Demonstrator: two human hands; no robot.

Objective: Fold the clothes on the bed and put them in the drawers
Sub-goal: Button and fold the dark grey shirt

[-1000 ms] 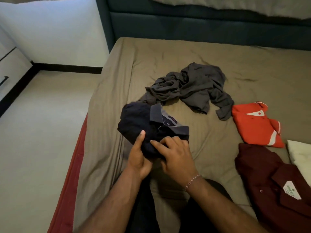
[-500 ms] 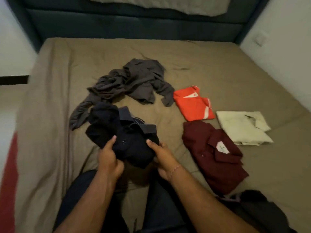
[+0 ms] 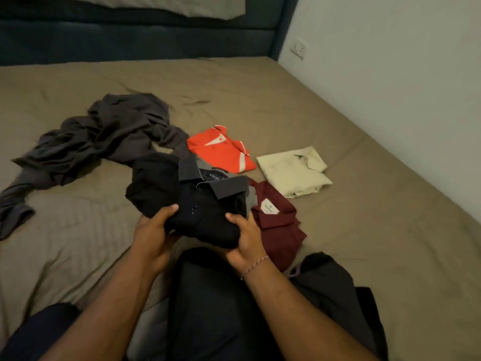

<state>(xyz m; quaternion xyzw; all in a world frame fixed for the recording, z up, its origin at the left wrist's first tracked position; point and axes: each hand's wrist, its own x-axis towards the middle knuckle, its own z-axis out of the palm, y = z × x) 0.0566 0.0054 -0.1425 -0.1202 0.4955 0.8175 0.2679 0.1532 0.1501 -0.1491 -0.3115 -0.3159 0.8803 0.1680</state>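
A folded dark navy shirt (image 3: 205, 207) with a grey collar is lifted above the bed, held from both sides. My left hand (image 3: 153, 235) grips its left edge, thumb on top. My right hand (image 3: 246, 243) grips its right edge, thumb on top, fingers hidden under the cloth. Behind lie a folded orange shirt (image 3: 221, 149), a folded cream shirt (image 3: 294, 173) and a folded maroon shirt (image 3: 278, 225), the maroon one partly covered by the navy shirt. A crumpled grey garment (image 3: 104, 136) lies unfolded on the left.
The tan bed sheet (image 3: 351, 243) spreads all around. A dark blue headboard (image 3: 130, 40) runs along the back. A white wall with a socket (image 3: 299, 49) borders the bed on the right. Another dark garment (image 3: 338, 287) lies by my right leg.
Both hands took the navy shirt by its sides, raised it off the bed and carried it right, over the maroon shirt. The view swung right.
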